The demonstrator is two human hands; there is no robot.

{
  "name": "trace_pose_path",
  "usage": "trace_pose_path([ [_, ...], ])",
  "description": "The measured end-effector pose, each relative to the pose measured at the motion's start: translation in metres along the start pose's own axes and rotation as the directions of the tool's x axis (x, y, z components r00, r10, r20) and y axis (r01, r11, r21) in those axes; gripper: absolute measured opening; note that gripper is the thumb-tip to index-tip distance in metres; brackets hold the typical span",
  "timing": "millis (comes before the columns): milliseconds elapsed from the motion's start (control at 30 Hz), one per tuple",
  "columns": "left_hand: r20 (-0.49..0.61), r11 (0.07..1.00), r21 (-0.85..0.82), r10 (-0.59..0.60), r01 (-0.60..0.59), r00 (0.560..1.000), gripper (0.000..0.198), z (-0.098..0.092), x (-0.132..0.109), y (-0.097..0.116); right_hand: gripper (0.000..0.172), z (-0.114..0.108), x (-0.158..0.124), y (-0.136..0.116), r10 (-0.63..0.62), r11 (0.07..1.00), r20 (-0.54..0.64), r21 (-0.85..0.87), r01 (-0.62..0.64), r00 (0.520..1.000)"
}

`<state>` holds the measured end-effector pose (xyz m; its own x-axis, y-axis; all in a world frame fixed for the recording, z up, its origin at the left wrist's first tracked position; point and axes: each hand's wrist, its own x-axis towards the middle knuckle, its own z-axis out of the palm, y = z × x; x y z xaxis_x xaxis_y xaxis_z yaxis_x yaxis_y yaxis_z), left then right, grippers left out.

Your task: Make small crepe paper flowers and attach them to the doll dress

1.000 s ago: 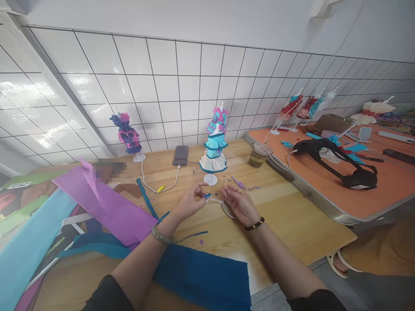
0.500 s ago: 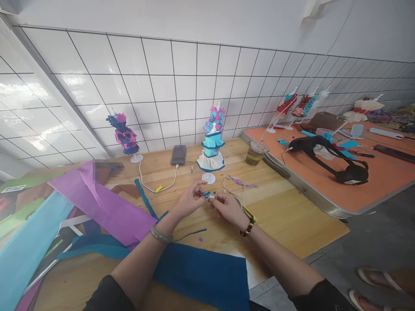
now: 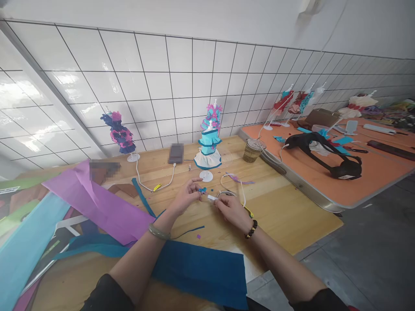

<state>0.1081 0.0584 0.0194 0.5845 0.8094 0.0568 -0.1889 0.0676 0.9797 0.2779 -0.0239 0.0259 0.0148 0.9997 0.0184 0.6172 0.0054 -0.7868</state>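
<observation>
Between the thumb and fingers of my left hand point(image 3: 185, 198) is a small blue folded paper piece point(image 3: 202, 190). My right hand point(image 3: 231, 211) pinches a small white strip point(image 3: 212, 198), whose free end points at the blue piece with a short space between. Just beyond both hands stands a miniature dress form point(image 3: 209, 149) in a tiered turquoise and cream paper dress, on a round white base point(image 3: 206, 176). A wide sheet of dark blue crepe paper point(image 3: 202, 270) lies below my forearms.
Purple paper point(image 3: 106, 207) and light blue paper point(image 3: 35, 233) spread at left. A navy and pink dressed form point(image 3: 121, 134) stands near the tiled wall. A lidded cup point(image 3: 253, 151), a white cable point(image 3: 244, 194) and a black headset point(image 3: 324, 155) on the orange table point(image 3: 304, 181) are right.
My right hand has drawn the white strip slightly away from the blue piece, showing more of the strip. The camera view has shifted a little, and the sandalled feet at lower right have left it.
</observation>
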Motion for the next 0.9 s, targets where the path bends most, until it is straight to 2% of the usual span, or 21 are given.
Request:
trace_pose_path([
  [200,-0.009,0.981,-0.182,-0.064,0.061,0.998,0.047,0.004,-0.001,-0.002,0.035,0.002,-0.005,-0.001,-0.044,0.961,-0.006,-0.273,0.041,0.999],
  [367,-0.030,0.970,-0.238,-0.063,0.055,0.998,0.048,0.005,0.000,-0.003,0.037,0.003,-0.010,-0.012,-0.126,0.912,0.066,-0.385,0.142,0.990],
  [467,-0.039,0.971,-0.231,-0.068,0.057,0.997,0.050,0.005,0.000,-0.003,0.038,-0.006,-0.022,-0.019,-0.161,0.897,0.135,-0.393,0.202,0.978],
  [533,-0.032,0.974,-0.220,-0.070,0.061,0.997,0.052,0.004,0.000,-0.002,0.039,-0.018,-0.033,-0.017,-0.138,0.892,0.129,-0.415,0.180,0.982],
  [567,-0.028,0.975,-0.215,-0.069,0.061,0.997,0.054,0.004,0.000,-0.002,0.038,-0.025,-0.039,-0.014,-0.112,0.881,0.090,-0.451,0.141,0.990],
  [667,-0.018,0.976,-0.211,-0.061,0.056,0.998,0.055,0.003,0.000,-0.001,0.026,-0.040,-0.052,0.005,-0.052,0.790,-0.121,-0.613,-0.034,0.991],
  [700,-0.013,0.976,-0.209,-0.061,0.057,0.998,0.055,0.003,0.000,-0.002,0.022,-0.042,-0.055,0.012,-0.039,0.754,-0.156,-0.652,-0.074,0.987],
  [767,-0.006,0.978,-0.202,-0.062,0.059,0.998,0.054,0.003,0.000,-0.003,0.022,-0.042,-0.056,0.025,-0.033,0.713,-0.143,-0.697,-0.077,0.989],
  [900,-0.010,0.980,-0.194,-0.057,0.054,0.998,0.054,0.002,0.000,-0.004,0.040,-0.037,-0.055,0.036,-0.089,0.601,-0.048,-0.799,0.015,0.995],
])
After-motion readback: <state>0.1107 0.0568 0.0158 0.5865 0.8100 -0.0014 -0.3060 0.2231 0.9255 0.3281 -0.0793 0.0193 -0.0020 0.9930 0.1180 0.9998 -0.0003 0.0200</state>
